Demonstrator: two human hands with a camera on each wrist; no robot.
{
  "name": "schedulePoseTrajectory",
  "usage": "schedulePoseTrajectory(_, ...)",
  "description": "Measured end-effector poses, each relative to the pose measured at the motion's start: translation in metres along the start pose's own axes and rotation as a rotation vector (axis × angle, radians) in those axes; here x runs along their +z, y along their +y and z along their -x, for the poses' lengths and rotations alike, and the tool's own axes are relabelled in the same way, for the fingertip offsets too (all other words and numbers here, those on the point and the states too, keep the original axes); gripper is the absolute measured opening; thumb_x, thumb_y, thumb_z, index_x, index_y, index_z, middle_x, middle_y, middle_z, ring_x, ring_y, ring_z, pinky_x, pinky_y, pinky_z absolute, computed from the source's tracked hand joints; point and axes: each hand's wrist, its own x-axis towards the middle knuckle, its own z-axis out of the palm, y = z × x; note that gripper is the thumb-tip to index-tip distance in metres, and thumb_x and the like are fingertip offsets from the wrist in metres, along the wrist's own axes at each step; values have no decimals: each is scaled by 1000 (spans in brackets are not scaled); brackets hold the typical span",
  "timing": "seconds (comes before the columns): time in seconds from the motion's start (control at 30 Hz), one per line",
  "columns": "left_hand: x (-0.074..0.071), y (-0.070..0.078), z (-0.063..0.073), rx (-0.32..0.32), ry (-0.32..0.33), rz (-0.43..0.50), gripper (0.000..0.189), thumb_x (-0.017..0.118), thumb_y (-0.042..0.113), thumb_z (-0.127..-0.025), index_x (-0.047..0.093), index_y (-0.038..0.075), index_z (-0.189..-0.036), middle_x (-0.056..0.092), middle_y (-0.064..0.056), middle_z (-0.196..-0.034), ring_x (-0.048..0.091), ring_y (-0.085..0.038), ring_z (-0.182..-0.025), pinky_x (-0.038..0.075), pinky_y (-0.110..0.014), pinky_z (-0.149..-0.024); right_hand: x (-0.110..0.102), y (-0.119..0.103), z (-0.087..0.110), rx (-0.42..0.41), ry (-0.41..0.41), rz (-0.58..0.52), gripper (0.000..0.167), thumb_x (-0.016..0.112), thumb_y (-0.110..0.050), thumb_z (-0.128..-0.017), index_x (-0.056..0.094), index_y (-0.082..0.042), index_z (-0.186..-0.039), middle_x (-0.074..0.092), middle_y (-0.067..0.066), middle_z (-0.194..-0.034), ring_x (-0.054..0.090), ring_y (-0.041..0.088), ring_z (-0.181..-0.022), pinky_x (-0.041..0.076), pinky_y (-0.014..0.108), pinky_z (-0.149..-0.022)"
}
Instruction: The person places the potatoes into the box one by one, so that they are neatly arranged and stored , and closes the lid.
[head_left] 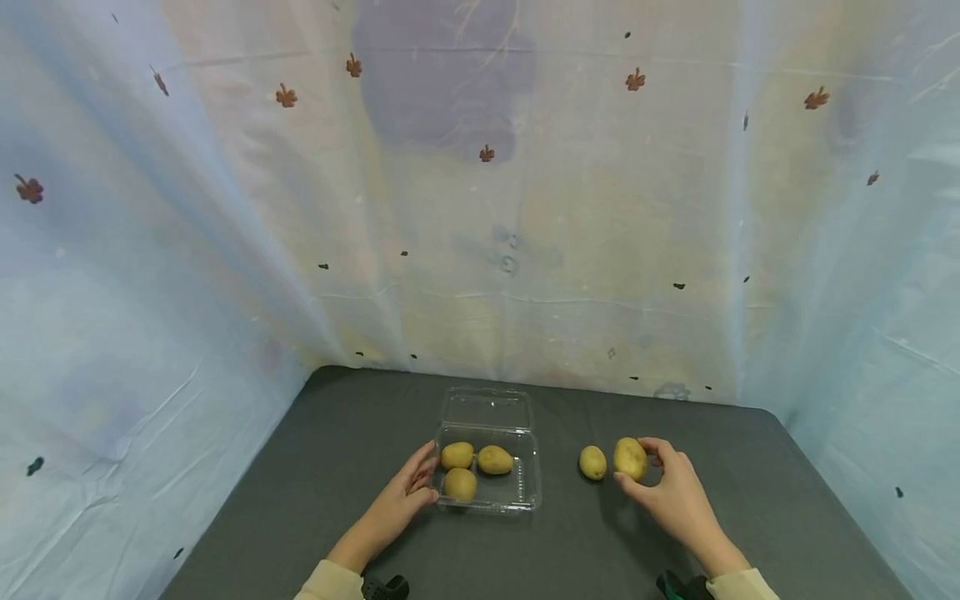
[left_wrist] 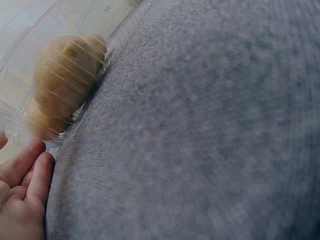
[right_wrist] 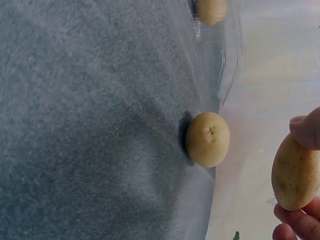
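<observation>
A clear plastic clamshell box (head_left: 528, 492) stands with its lid raised at the back, holding three potatoes (head_left: 495, 460). My left hand (head_left: 397, 504) touches the box's left side with its fingers and thumb; in the left wrist view the fingers (left_wrist: 37, 175) lie nearly straight beside the clear wall. To the right, my right hand (head_left: 678, 500) pinches a potato (head_left: 630, 458) between thumb and fingertips, held above the table. Another potato (head_left: 592, 462) lies on the cloth just left of it, and shows whole in the right wrist view.
A dark grey cloth covers the table (head_left: 360, 433). Behind and at both sides hangs a pale patterned curtain (head_left: 555, 333), meeting the table's back edge. The raised lid (head_left: 487, 408) leans toward the back. Dark straps (head_left: 386, 587) sit at both wrists.
</observation>
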Motion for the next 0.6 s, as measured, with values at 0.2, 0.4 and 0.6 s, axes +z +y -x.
schedulePoseTrajectory(0.2, 0, 0, 0, -9, -4, 4, 74, 54, 12, -95, 14, 21, -156, 25, -19, -155, 22, -36, -142, 19, -55, -114, -3, -8, 1, -7, 4, -15, 75, 74, -53, -79, 50, -6, -132, 54, 14, -118, 50, 32, -106, 47, 50, -81)
schedulePoseTrajectory(0.4, 0, 1, 1, -16, 5, 3, 74, 54, 12, -94, 16, 21, -156, 26, -19, -155, 22, -37, -142, 19, -55, -114, -3, -15, 1, -25, 0, -44, 71, 75, -50, -81, 51, -7, -132, 54, 13, -118, 50, 31, -106, 47, 49, -83)
schedulePoseTrajectory(0.6, 1, 2, 0, -15, 0, -9, 74, 53, 13, -95, 13, 19, -157, 26, -19, -155, 23, -37, -142, 20, -55, -114, 1, -17, 2, -43, 4, -57, 71, 74, -52, -80, 52, -9, -131, 55, 10, -116, 50, 29, -105, 47, 46, -85)
